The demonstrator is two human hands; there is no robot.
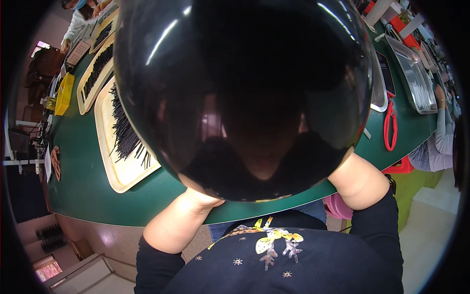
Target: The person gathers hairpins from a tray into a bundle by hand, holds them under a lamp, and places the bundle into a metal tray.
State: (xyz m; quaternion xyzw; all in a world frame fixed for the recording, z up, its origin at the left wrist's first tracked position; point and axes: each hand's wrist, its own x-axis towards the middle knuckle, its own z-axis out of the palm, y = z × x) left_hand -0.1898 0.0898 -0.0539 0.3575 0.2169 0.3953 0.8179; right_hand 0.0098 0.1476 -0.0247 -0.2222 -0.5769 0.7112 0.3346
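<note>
A large, glossy black round thing with a curved, reflecting surface fills the middle of the head view and blocks most of the work area. My left hand goes under its lower left edge; only the heel of the hand and the wrist show. On the other side, my right forearm runs behind its lower right edge, so that hand is hidden. What either hand holds or touches cannot be seen. Nearest to my left hand is a cream tray with a heap of thin black sticks or tubes.
Farther left on the green table are more cream trays of black pieces and a yellow bin. At right lie a red strap and a clear tray. Co-workers sit at the far left and right.
</note>
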